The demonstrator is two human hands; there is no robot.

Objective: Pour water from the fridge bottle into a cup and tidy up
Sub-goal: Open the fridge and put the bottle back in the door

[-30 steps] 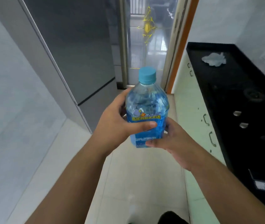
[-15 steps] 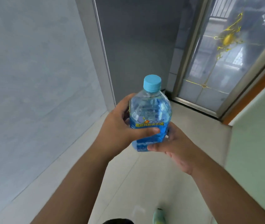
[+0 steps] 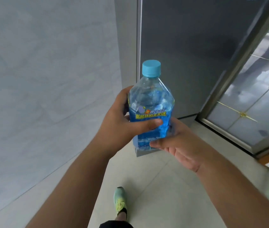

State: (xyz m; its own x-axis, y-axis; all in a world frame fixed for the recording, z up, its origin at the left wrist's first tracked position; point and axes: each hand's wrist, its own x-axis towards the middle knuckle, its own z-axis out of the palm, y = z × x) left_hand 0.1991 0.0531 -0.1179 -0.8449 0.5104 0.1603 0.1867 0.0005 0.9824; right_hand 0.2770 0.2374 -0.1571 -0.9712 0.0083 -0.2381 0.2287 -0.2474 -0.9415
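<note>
Head view: bottle (image 3: 151,102) upright, capped, held in mid-air in front of the grey fridge door (image 3: 196,46). Left hand (image 3: 122,124) wraps its side, thumb across label; right hand (image 3: 179,145) cups the base, fingers curled under. Open tiled floor (image 3: 155,186) below, glass door (image 3: 253,99) on the right.

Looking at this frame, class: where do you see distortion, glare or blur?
Head view: wide-angle lens bends the fridge edge and leans the glass door; daylight glares on the door's panes; the bottle label is slightly soft, the shoe too.

Grey tiled wall (image 3: 40,79), glass door (image 3: 253,99) with gold ornament, green shoe (image 3: 119,200)
</note>
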